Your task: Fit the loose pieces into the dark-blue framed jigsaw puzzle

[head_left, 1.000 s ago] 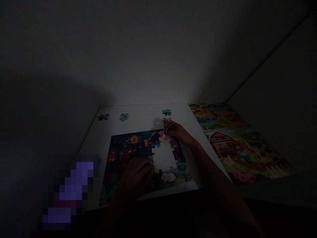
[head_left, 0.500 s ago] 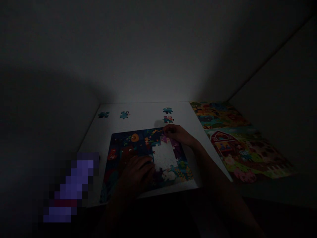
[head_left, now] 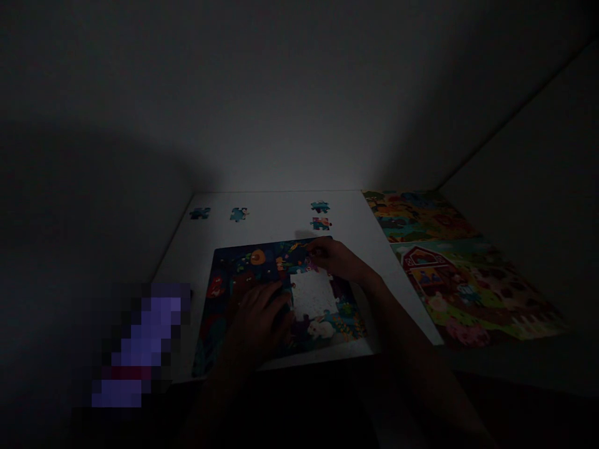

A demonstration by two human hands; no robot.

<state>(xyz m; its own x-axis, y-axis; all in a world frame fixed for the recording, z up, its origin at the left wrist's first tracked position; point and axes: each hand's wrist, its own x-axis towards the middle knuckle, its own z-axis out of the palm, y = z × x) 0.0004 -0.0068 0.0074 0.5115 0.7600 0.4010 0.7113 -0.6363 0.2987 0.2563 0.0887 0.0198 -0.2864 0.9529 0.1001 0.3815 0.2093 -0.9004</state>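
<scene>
The scene is very dark. A dark blue jigsaw puzzle [head_left: 243, 274] lies on a white table [head_left: 276, 224], with a white unfilled gap [head_left: 312, 293] near its middle. My left hand [head_left: 256, 319] rests flat on the puzzle, just left of the gap. My right hand [head_left: 336, 257] presses its fingertips on the puzzle's far edge above the gap, on a purple piece there; whether it grips that piece is unclear. Just beyond the right hand lie two loose pieces [head_left: 321, 223].
Two more loose pieces [head_left: 238, 214] lie at the table's far left. Two finished puzzles lie to the right, a jungle one [head_left: 416, 215] and a farm one [head_left: 468, 287]. A blurred purple patch [head_left: 140, 343] sits at lower left. Walls close in behind.
My right hand drew back from the loose pieces beyond the puzzle onto the puzzle's far edge above the gap. The left hand stayed put.
</scene>
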